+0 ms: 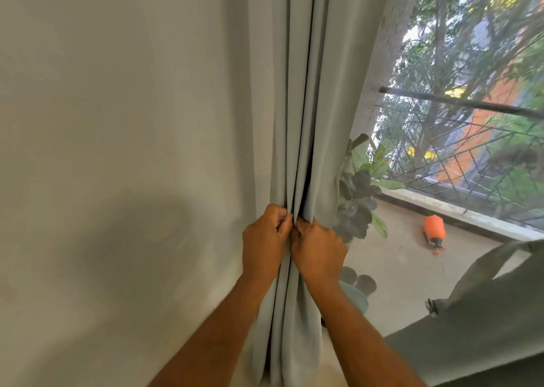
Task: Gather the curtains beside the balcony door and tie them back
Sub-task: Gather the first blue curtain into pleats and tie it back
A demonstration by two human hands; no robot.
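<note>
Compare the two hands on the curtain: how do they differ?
The left hand grips the folds nearer the wall; the right hand grips those nearer the glass. The left hand sits slightly higher than the right hand. Both pinch the grey curtain, knuckles almost touching.

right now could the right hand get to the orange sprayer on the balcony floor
Probably not. The right hand grips the grey curtain together with the left hand, and the orange sprayer lies well beyond it on the balcony floor, past the potted plant. Glass between them cannot be ruled out.
</note>
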